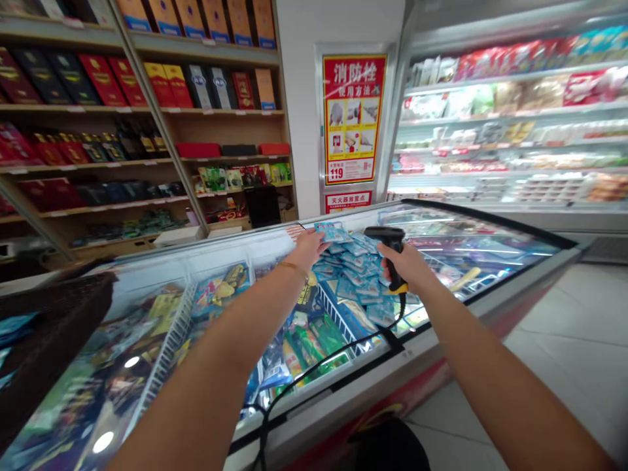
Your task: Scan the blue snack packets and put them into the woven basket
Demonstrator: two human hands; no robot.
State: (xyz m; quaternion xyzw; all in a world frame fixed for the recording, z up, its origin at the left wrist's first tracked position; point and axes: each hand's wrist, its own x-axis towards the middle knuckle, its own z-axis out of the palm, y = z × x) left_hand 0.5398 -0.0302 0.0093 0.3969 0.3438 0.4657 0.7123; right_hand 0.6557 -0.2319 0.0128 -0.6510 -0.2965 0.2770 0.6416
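our right grip wraps the scanner low, leaving its head clear; we cannot tell whether our left grip pinches blue packets.

The scanner looks matt plastic, the packets glossy.

Many packets lie on the chest freezer. The barcode scanner is at their right side, the basket at far left. Behind the freezer stand shelves, left, and a display refrigerator, right.
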